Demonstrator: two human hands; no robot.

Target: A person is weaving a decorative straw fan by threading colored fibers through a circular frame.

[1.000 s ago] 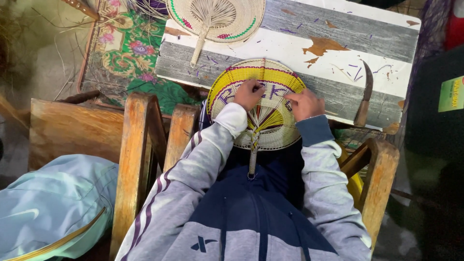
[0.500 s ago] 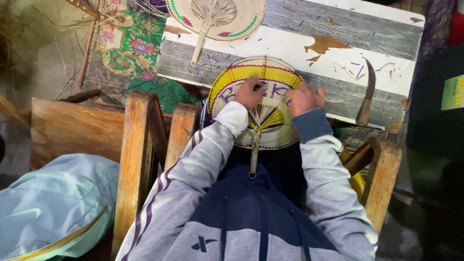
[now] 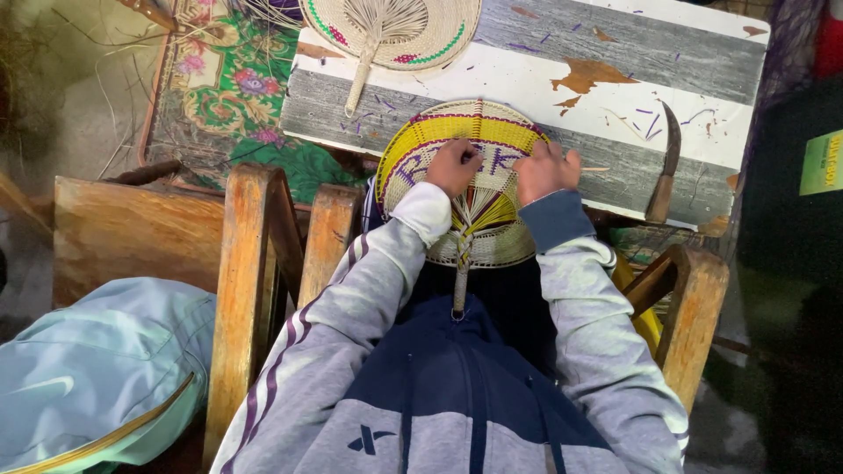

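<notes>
A round woven fan (image 3: 479,132) with yellow, purple and cream bands lies at the near edge of a grey and white painted board (image 3: 544,79), its handle pointing down toward my lap. My left hand (image 3: 453,165) rests on the left half of the fan, fingers curled and pinching at the weave. My right hand (image 3: 543,170) grips the right half, and a thin pale strip sticks out from it to the right. Both grey sleeves cover the fan's lower part.
A second, cream woven fan (image 3: 395,26) lies at the board's far edge. A curved knife (image 3: 665,167) rests on the board at right. Wooden chair arms (image 3: 250,290) flank me. A floral cloth (image 3: 228,96) lies at left, a light blue bag (image 3: 88,369) lower left.
My right hand has shifted slightly right on the fan and a thin strip now shows beside it. My left hand stays on the left half.
</notes>
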